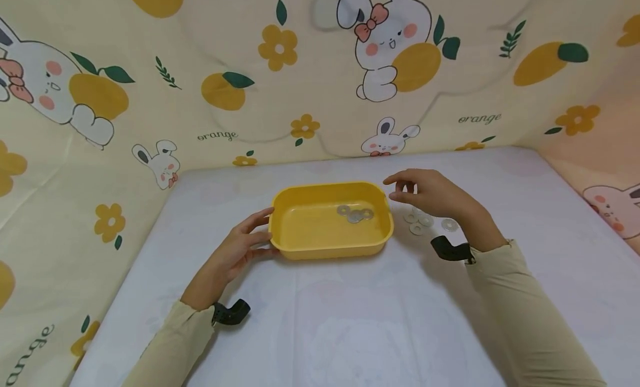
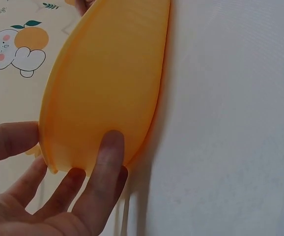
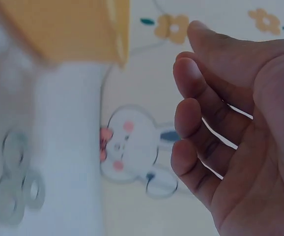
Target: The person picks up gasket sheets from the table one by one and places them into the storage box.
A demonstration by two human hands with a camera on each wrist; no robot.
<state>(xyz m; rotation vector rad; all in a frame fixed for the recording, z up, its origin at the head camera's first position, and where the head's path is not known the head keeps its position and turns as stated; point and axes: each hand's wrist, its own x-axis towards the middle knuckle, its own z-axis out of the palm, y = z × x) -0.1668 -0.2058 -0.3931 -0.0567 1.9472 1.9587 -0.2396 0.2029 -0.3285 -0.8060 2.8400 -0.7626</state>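
A shallow yellow plastic tray (image 1: 305, 226) stands on the table. My left hand (image 1: 237, 251) holds its left end, with the thumb and fingers spread around the tray (image 2: 107, 78) wall in the left wrist view. Several grey metal washers (image 1: 355, 216) lie inside, toward the tray's right half. Beyond the right rim hovers my right hand (image 1: 432, 194), fingers loosely bent. The right wrist view shows nothing between the fingertips of this hand (image 3: 230, 123). Beneath it, several more washers (image 1: 425, 221) lie loose on the table, one slightly apart to the right.
A white cloth (image 1: 340, 320) covers the table. Behind and to the left hangs a cream curtain (image 1: 310, 93) printed with rabbits and oranges; a pinkish one (image 1: 600, 154) hangs at right. Each wrist wears a black camera mount, one by the left sleeve (image 1: 232, 312).
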